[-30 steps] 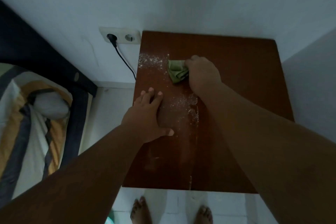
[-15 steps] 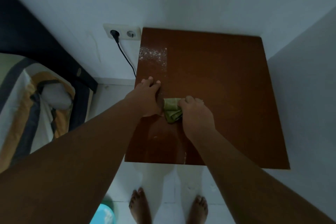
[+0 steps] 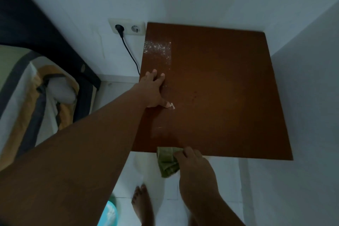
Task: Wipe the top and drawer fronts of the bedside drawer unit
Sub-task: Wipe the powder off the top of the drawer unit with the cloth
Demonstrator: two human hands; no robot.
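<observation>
Head view, near to far: bare foot [image 3: 142, 205] on white floor tiles [image 3: 225, 185]. Right hand [image 3: 194, 167] at near edge of drawer unit top [image 3: 220, 88], fingers [image 3: 185, 153] closed on folded green cloth [image 3: 167, 161] hanging just off that edge. Left hand [image 3: 153, 91] flat on left side, fingers spread. White powder patch [image 3: 157, 47] at far-left corner. Wall socket [image 3: 127, 28] with black plug beyond.

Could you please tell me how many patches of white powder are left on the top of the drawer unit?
2: a scattered patch near the back left corner, and a small clump by the left hand thumb. More may lie under that hand.
</observation>
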